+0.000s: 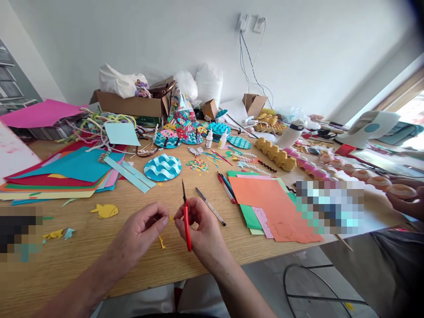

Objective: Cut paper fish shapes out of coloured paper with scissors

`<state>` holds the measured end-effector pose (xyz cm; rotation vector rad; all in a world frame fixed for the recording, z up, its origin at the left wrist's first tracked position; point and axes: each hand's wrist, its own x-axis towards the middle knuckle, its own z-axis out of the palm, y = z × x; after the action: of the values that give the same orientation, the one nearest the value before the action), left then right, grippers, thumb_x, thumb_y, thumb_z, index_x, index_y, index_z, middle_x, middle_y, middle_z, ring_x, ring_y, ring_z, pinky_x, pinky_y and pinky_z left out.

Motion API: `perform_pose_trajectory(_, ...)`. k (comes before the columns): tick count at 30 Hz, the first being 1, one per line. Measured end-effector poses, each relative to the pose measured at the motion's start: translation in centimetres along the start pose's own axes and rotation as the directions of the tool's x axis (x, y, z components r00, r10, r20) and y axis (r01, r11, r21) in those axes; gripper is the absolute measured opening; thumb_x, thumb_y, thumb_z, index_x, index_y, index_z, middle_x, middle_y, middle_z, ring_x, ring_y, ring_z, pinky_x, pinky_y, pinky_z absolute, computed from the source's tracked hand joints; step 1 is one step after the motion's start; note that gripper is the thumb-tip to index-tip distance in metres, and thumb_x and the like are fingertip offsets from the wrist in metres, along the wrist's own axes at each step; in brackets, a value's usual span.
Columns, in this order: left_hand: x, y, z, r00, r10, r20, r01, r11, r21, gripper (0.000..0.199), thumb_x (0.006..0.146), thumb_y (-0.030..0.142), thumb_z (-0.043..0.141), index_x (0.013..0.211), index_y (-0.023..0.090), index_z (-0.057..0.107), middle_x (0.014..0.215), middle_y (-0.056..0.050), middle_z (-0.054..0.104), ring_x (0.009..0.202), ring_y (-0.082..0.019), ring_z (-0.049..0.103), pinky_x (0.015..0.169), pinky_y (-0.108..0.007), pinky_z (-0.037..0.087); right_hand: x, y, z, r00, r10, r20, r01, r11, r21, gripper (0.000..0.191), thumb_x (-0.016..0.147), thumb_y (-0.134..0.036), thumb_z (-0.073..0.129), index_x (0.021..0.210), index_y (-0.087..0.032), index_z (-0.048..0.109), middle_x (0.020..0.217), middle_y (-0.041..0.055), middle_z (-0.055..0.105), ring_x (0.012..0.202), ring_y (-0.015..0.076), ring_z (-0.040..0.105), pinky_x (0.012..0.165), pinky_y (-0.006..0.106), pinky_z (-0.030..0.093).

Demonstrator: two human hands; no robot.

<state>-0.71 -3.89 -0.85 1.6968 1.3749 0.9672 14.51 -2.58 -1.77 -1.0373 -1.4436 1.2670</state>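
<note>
Red-handled scissors [187, 221] upright in right hand [198, 225], blades pointing away.

On the table [129, 238], the paper stack [71, 170] lies at centre left, the oval [162, 167] in the middle, the egg carton [274, 153] right of centre, behind the pen [210, 206].

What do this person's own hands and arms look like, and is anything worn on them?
The left hand and right hand are both bare, with no gloves. No ring, watch or bracelet shows on either. The left forearm and right forearm are uncovered as far as the view reaches, with no sleeve visible.
</note>
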Motion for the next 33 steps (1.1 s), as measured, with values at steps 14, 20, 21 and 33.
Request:
perform_pose_trajectory(14, -0.5, -0.5, 1.3, 1.0, -0.029, 0.012, 0.03, 0.995, -0.092, 0.02, 0.082, 0.032, 0.047, 0.068, 0.021, 0.056, 0.063, 0.003, 0.049, 0.06, -0.015, 0.047, 0.055, -0.025, 0.039, -0.2, -0.1, 0.2, 0.999, 0.004, -0.035, -0.002, 0.997, 0.073, 0.018, 0.066, -0.017, 0.06, 0.071, -0.021, 0.044, 0.059, -0.0072, 0.042, 0.058, 0.0117, 0.044, 0.055, 0.023, 0.036)
perform_pose_trajectory(20, -0.5, -0.9, 1.1, 0.999, -0.027, -0.03, 0.023, 0.992, -0.123, 0.019, 0.08, 0.032, 0.052, 0.065, 0.021, 0.057, 0.062, 0.003, 0.05, 0.061, -0.015, 0.047, 0.057, -0.025, 0.038, -0.3, 0.1, 0.2, 0.998, -0.05, -0.023, 0.049, 0.998, -0.026, 0.014, 0.068, -0.018, 0.056, 0.072, -0.021, 0.043, 0.061, -0.006, 0.043, 0.059, 0.0122, 0.042, 0.057, 0.024, 0.037)
perform_pose_trajectory(21, -0.5, -0.9, 1.2, 0.997, -0.046, -0.054, 0.036, 0.985, -0.171, 0.019, 0.08, 0.032, 0.053, 0.064, 0.021, 0.057, 0.061, 0.004, 0.05, 0.06, -0.015, 0.047, 0.057, -0.025, 0.038, -0.4, 0.1, 0.2, 0.998, -0.054, -0.021, 0.053, 0.998, -0.039, 0.014, 0.069, -0.021, 0.056, 0.073, -0.021, 0.043, 0.063, -0.0055, 0.044, 0.059, 0.0121, 0.042, 0.057, 0.024, 0.036)
perform_pose_trajectory(33, -0.6, 1.0, 2.9, 0.933, -0.249, -0.26, 0.006, 0.733, -0.68, 0.009, 0.073, 0.027, 0.067, 0.066, 0.021, 0.065, 0.064, 0.005, 0.059, 0.063, -0.011, 0.052, 0.061, -0.019, 0.045, -2.7, 2.1, 0.7, 0.997, -0.08, 0.016, 0.081, 0.959, -0.27, 0.01, 0.08, -0.027, 0.045, 0.073, -0.02, 0.043, 0.061, -0.0039, 0.043, 0.055, 0.0121, 0.037, 0.052, 0.024, 0.029)
